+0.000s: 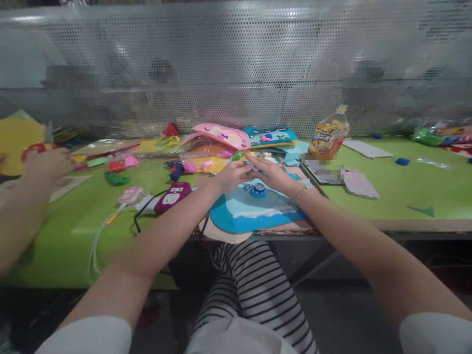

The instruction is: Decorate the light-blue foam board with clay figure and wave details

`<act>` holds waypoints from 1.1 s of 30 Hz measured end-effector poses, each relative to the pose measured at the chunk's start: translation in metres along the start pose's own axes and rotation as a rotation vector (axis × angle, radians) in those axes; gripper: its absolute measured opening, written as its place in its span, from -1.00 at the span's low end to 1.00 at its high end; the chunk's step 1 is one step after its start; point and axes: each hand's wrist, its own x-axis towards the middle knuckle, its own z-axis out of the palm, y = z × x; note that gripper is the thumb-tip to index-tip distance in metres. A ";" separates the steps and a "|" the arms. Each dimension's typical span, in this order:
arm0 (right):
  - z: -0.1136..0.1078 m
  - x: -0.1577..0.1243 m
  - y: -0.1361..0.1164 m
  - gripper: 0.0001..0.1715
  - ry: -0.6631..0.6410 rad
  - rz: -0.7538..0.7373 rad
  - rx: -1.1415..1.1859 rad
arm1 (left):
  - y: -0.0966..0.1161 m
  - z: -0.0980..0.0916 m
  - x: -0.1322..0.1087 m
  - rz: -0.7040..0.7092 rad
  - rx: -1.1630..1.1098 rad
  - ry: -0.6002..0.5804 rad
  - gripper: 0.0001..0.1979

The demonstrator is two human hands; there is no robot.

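My left hand (235, 175) and my right hand (276, 176) meet above a blue paper craft (230, 215) at the table's front edge. Their fingers are bent together, tip to tip, over a small thing that I cannot make out. A blue clay figure (258, 190) sits on the craft just below my fingers, above a wavy white strip (263, 213). Close behind my hands lie a pink decorated paper piece (223, 136) and a blue one (273, 137) with small clay shapes.
A snack bag (329, 133), a phone-like pink slab (360, 184) and a white board (368, 148) lie to the right. On the left are a purple case (173, 197), cables (96, 246) and colored clay lumps (117, 178). Another person's hand (46, 164) holds red-handled scissors beside yellow paper.
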 end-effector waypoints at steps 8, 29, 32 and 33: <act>0.001 0.000 -0.012 -0.23 0.001 0.064 0.083 | -0.001 -0.005 0.000 0.081 0.144 0.008 -0.70; -0.003 0.006 0.002 -0.81 0.594 0.427 0.482 | 0.005 -0.016 0.002 -0.030 0.135 -0.052 -0.78; -0.003 0.007 -0.004 -0.73 0.513 0.344 0.485 | 0.006 -0.012 -0.001 -0.075 0.127 -0.077 -0.77; -0.002 0.007 -0.005 -0.69 0.462 0.321 0.483 | 0.007 -0.010 -0.002 -0.082 0.121 -0.081 -0.77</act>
